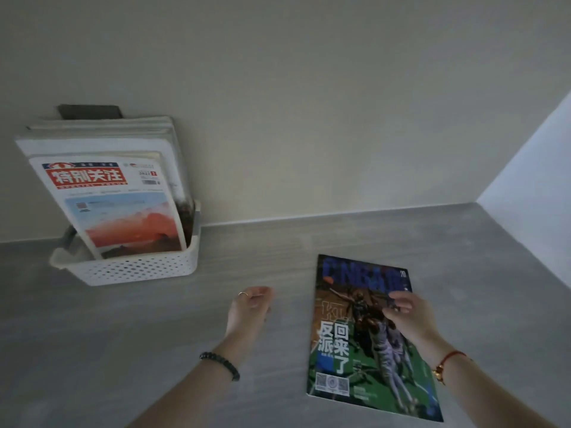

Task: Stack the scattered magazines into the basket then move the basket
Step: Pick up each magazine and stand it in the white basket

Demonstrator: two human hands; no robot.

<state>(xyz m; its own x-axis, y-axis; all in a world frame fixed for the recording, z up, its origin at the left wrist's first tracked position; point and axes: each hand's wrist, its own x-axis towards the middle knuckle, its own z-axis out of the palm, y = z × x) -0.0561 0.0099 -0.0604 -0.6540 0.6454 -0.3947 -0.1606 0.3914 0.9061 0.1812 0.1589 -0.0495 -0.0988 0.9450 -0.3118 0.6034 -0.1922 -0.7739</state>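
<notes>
A white perforated basket [136, 268] stands on the grey table at the back left, against the wall. Several magazines stand upright in it; the front one [123, 211] has a red title block and a sunset picture. One dark magazine [349, 335] with a green lower cover lies flat on the table at the right. My right hand [411, 316] rests over its upper right part, fingers apart and touching the cover. My left hand [250, 307] hovers over bare table between basket and magazine, fingers loosely curled, holding nothing.
The grey table [154, 350] runs back to a plain wall [309, 118]. A second, lighter wall [531, 186] closes the right side and forms a corner. A dark flat object [89, 111] sticks up behind the basket's magazines.
</notes>
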